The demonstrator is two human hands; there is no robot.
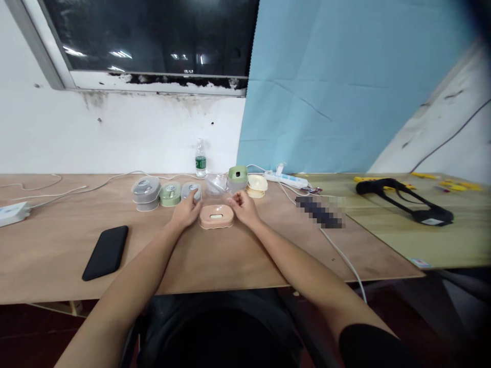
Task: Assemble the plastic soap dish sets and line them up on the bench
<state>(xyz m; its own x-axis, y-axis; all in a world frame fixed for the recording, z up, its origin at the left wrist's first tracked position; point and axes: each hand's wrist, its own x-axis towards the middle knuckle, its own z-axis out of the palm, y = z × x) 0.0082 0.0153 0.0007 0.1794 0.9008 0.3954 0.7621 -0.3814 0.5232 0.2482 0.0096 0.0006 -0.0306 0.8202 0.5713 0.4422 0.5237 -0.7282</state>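
A pink oval box point(217, 217) with a pale slot in its top lies on the table before me, clear plastic film point(220, 207) shining over and around it. My left hand point(186, 209) is at the box's left side, its fingers curled towards the thumb; what they hold, if anything, I cannot make out. At the right rear corner, my right hand point(244, 207) pinches the edge of what looks like the clear film. Just behind my left hand stands a grey lidded box point(191, 190). A crumpled clear plastic piece point(216, 184) lies behind the pink box.
Stacked grey boxes point(146, 193) and a green box point(170, 194) stand left. Another green box point(238, 176), cream containers point(257, 185) and a water bottle point(200, 161) are behind. A black phone point(105, 253) lies left front; a power strip point(286, 179) and black strap frame point(406, 199) lie right.
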